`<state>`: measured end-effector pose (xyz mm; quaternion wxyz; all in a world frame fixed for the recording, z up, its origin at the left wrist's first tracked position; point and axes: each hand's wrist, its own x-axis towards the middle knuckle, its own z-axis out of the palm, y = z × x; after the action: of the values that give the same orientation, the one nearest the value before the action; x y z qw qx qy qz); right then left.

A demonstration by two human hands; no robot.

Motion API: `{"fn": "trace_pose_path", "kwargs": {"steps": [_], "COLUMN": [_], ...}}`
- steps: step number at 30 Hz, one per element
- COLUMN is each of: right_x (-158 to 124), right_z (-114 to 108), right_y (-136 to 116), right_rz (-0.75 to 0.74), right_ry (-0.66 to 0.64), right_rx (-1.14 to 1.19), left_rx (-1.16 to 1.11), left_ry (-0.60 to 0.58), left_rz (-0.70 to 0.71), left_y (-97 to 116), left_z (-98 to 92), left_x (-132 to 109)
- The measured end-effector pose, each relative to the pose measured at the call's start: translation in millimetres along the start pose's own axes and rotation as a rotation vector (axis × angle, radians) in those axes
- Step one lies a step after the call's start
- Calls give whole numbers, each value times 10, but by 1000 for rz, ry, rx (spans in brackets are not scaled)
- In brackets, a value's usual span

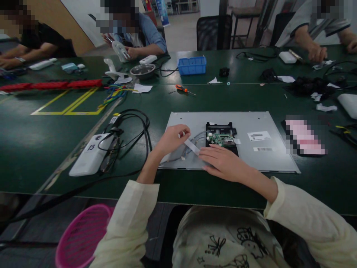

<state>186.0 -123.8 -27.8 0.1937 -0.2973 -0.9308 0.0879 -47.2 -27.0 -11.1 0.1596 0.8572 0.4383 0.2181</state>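
Observation:
A flat grey display panel (267, 156) lies on the table in front of me, with a green circuit board (221, 139) in a black bracket at its middle. Thin grey cables (199, 138) run from the board toward the left. Between my hands stretches a whitish translucent strip, apparently tape (192, 146). Its upper end is pinched by my left hand (175, 137), fingers closed. My right hand (224, 160) lies over the panel's lower middle with fingers stretched out, the fingertips at the strip's lower end and beside the bracket.
Left of the panel are a white power bank (90, 155) and coiled black cables (145, 126). An orange screwdriver (182, 88) and a blue bin (192, 66) sit beyond it. A pink-screened phone (305, 137) lies right. Other people work across the table. A pink basket (83, 234) stands below.

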Motion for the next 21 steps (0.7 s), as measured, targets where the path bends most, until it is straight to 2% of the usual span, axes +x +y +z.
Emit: {"fn": "trace_pose_path", "kwargs": {"steps": [5,7,10,15,18,21], "right_x": [-61,-132,-272,-444,-495,-533], "right_z": [-203,-310,-456,-577,-573,-540], "right_y": [271,444,710,965,1003,1013], "right_rz": [129,235,423,570,634,643], "right_ry": [158,245,308,227,139,70], "right_rx": [20,38,65,205,284,321], "left_rx": [-30,-22,23,67,77,111], "left_ry": [244,290,319,326,282,186], "left_rz": [-65,-72,-55,-2,45,135], "left_y": [39,39,31,144,403,771], "left_z": [-46,-46,-4,72,67,103], "left_x": [18,26,43,102,190,334]}}
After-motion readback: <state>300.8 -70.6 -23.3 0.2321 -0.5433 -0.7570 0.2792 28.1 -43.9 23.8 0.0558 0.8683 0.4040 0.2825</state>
